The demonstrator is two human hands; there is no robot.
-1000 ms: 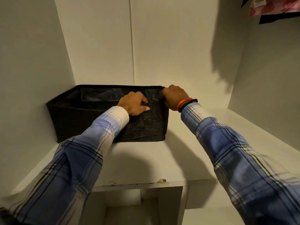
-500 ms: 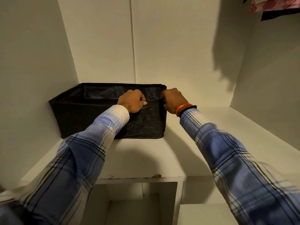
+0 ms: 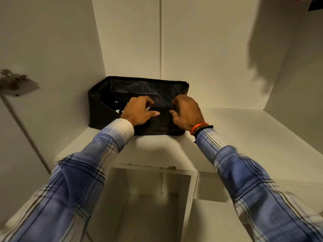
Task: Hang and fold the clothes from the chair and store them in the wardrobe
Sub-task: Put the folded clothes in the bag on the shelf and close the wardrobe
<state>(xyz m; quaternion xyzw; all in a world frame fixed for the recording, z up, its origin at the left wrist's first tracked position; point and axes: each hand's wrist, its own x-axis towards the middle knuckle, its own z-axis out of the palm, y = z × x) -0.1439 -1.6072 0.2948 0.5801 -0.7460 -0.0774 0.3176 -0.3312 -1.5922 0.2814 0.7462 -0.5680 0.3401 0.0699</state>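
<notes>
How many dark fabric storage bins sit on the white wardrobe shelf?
1. The black fabric storage bin sits at the shelf's back left corner, its front rim gripped by the left hand and right hand. None other shows.

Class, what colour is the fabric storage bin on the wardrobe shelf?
Black fabric storage bin, seen in the head view.

bin [image 3: 104, 109] contents: mostly hidden | hinge [image 3: 13, 82]: blurred | hanging garment [image 3: 312, 2]: cropped top-right

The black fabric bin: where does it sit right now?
The black fabric bin sits on the white shelf, back-left corner, both hands gripping its front rim.
</notes>
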